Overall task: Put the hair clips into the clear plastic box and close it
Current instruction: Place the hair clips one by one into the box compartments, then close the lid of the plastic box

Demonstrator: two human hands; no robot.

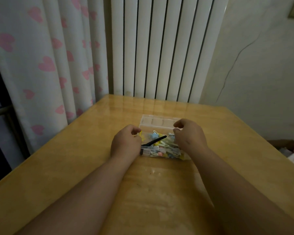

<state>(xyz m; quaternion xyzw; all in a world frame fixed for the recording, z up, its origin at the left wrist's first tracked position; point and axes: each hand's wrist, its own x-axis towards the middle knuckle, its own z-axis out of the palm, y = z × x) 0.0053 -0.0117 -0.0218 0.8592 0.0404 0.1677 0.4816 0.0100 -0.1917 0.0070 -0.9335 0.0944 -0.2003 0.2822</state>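
Wooden table point(75, 167), glossy and pale, stands against a white radiator point(159, 48), with a heart-print curtain point(41, 65) to one side. Clear plastic box point(148, 151) lies near the table's middle, its long axis running left to right across the view; the lid point(159, 122) lies open flat on the far side, hinged along the long edge. Left hand point(126, 143) rests at the box's left end, fingers curled loosely inward; whether they hold anything cannot be told. Right hand point(188, 134) hovers over the right end, thumb and fingers pinched close, possibly on a small clip, though this is unclear. Hair clips point(163, 145), pastel and small, fill the tray in a loose heap. One black clip point(155, 141) lies diagonally on top, pointing far-right. By appearance the box is light, stiff and smooth, so likely to slide; hold it at its short ends and fold the lid by its far edge.
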